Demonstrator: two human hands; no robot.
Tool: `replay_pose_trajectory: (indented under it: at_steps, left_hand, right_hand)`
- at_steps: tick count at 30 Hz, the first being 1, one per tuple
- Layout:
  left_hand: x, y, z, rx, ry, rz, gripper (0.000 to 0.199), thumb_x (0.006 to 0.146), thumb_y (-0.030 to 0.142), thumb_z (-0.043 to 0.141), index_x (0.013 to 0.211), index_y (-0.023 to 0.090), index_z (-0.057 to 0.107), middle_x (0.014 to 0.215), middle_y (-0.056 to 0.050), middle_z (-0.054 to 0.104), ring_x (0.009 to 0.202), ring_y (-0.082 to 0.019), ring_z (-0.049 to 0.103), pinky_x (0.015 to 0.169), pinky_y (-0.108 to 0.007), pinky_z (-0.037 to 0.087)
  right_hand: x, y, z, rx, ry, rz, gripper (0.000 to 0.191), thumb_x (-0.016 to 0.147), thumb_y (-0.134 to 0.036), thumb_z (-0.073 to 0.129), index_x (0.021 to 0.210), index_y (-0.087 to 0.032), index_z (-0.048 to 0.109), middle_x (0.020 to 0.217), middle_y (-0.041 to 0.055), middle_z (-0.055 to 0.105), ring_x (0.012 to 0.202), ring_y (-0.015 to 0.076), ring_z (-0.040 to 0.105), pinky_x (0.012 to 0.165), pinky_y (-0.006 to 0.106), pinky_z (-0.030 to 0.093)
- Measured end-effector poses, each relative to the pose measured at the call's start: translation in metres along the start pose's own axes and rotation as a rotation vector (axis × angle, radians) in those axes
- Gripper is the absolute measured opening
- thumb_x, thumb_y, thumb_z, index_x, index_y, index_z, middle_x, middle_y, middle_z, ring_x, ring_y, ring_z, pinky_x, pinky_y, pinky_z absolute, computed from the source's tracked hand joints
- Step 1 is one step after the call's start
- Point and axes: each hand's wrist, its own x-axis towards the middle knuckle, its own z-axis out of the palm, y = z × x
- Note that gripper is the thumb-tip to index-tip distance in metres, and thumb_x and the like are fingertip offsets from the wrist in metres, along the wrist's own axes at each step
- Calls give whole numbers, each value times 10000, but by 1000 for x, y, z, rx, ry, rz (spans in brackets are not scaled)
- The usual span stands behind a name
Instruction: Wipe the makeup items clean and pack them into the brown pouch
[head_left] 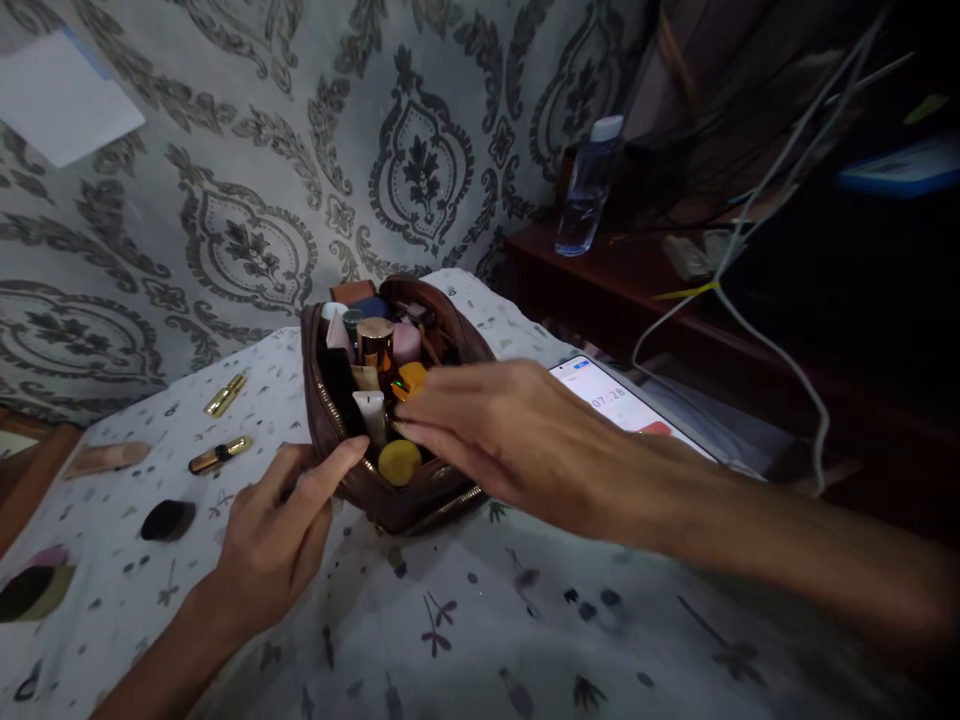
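A brown zip-up cosmetic bag (330, 400) stands open on the patterned cloth, packed with tubes, jars and bottles. My left hand (281, 530) grips its near left side, index finger lying along the zipped rim and the other fingers curled. Over the bag's right side reaches my right hand (502, 425), slightly blurred. Its fingertips are pinched together at a small yellow item (411, 380) with a green glint, whose kind I cannot make out. Close to the fingers are a white tube (369, 415), a round yellow lid (400, 463) and a shiny amber-brown bottle (375, 340).
Left of the bag lie a gold vial (225, 395), a dark-and-gold tube (220, 455), a beige tube (109, 457) and a black cap (168, 520). A lit phone (622, 400) lies to the right. Beyond are a clear bottle (589, 190) and a white cable (780, 365).
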Motion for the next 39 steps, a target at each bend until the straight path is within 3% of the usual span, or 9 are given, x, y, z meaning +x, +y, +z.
replay_pose_trajectory:
  at_steps: [5,9,14,21,24,26,32,36,39]
  left_hand:
    - [-2,0,2,-40,1,-22,549,930,35,447,1431,257,447,948,-44,519,627,-97,468,528,-190,384]
    - [-1,1,3,-8,10,-8,540,933,40,445,1424,264,450,930,-38,514,595,-93,440,489,-192,341]
    - [3,3,0,24,3,11,511,941,52,431,1415,242,446,920,-47,508,655,-111,486,490,-187,361]
    - [1,5,-1,-26,15,3,561,950,59,411,1478,238,345,853,-18,529,616,-104,503,523,-191,432]
    - [-13,7,4,-70,66,-75,588,959,88,414,1506,216,239,932,-37,607,704,-128,600,599,-221,509]
    - [-28,9,7,-61,49,-100,521,969,103,404,1463,209,276,984,-54,629,773,-144,638,635,-237,540]
    - [-89,9,9,19,-227,-87,229,1009,193,372,1199,195,500,1062,-95,610,904,-191,649,671,-285,575]
    - [-123,7,3,9,-352,-136,278,1000,324,451,1242,202,519,1228,-138,578,1083,-251,598,838,-383,574]
    - [-137,-2,-1,29,-370,-205,264,1013,303,413,1225,222,549,1192,-121,604,1057,-242,603,834,-373,566]
  right_hand:
    - [-46,-3,10,-14,-139,10,286,1028,-305,440,949,-194,691,833,23,675,613,100,614,546,234,451]
    - [-63,-4,16,-58,-79,-14,247,997,-189,459,1116,-212,674,1015,62,710,736,130,693,624,247,555]
    - [-69,0,23,-49,2,-56,367,921,-47,461,1216,-180,634,1135,97,702,786,148,719,609,242,589]
    - [-69,1,32,-39,84,-39,347,968,-102,441,1257,-182,616,1164,100,702,929,173,733,715,265,637]
    - [-67,-2,32,-11,99,-30,309,1002,-164,428,1242,-181,622,1143,96,708,952,172,735,750,260,643]
    - [-66,-3,34,-2,114,-32,297,1005,-181,433,1230,-182,627,1138,96,709,956,174,736,765,254,643]
    - [-68,-1,43,-24,162,12,295,988,-241,487,1252,-211,615,1185,97,699,1003,212,727,807,312,645]
    - [-70,-6,47,-18,177,79,321,988,-321,489,1273,-227,604,1192,108,694,1028,242,714,843,362,633]
    - [-70,-12,49,-14,210,131,338,978,-370,497,1264,-233,615,1192,119,692,1025,261,710,741,339,639]
